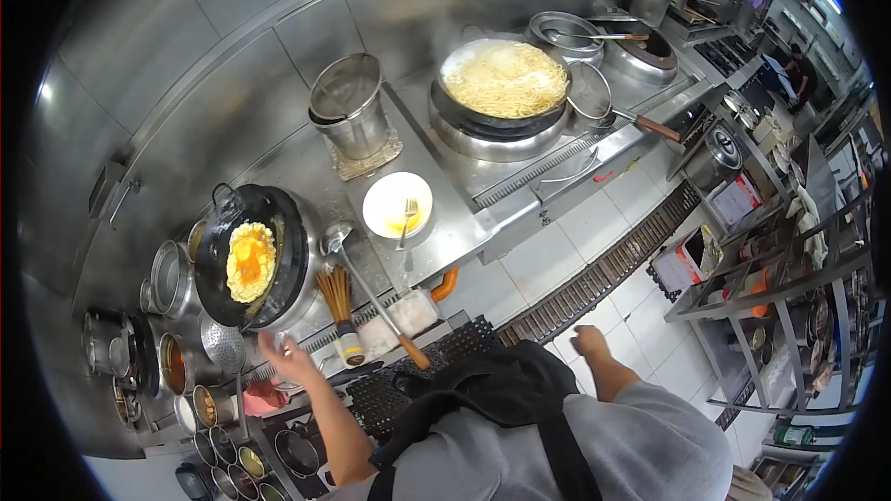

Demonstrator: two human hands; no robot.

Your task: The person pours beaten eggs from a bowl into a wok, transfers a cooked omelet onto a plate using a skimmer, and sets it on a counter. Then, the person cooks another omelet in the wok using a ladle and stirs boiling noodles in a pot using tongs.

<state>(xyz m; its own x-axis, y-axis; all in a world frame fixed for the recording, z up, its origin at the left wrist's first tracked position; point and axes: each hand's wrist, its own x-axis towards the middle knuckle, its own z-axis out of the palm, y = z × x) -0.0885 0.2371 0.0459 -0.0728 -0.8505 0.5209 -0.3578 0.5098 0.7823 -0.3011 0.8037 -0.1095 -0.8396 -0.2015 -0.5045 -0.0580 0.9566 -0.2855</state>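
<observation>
Near the front rim of the left wok (215,264), my left hand (290,362) is raised with its fingers apart, holding nothing that shows. Egg (250,263) lies in that wok, yellow in the middle with a puffy pale edge. My right hand (590,341) hangs over the tiled floor beside my body, its fingers curled in; whether it holds anything cannot be made out. A ladle (371,301) with a wooden handle and a bamboo brush (336,301) lie right of the egg wok. Noodles (515,79) fill the steaming wok further right.
A white bowl (382,193) with a fork and yellow liquid stands between the woks. Behind it is a metal strainer pot (351,121). A skimmer (223,345) and seasoning pots are at the left. Metal shelves (789,288) stand at the right; a person (800,79) is far back.
</observation>
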